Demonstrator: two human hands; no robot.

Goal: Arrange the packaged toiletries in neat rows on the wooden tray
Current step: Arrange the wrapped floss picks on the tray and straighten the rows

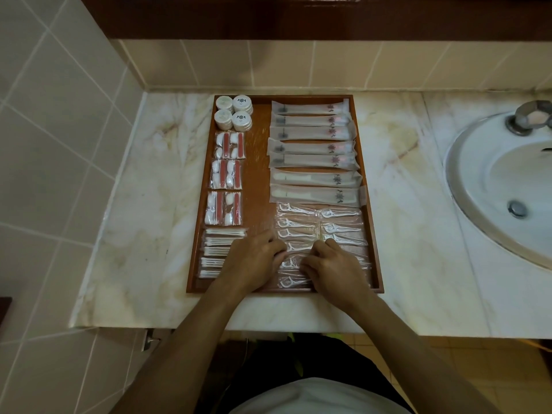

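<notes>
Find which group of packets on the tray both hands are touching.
The floss-pick packets, near right: the left hand and right hand rest on them; other groups lie untouched.

Four soap rounds (233,112), seven sachets (313,153).

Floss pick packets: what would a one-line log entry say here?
left hand touching floss pick packets | right hand touching same | wooden tray | rows nearly arranged
</notes>
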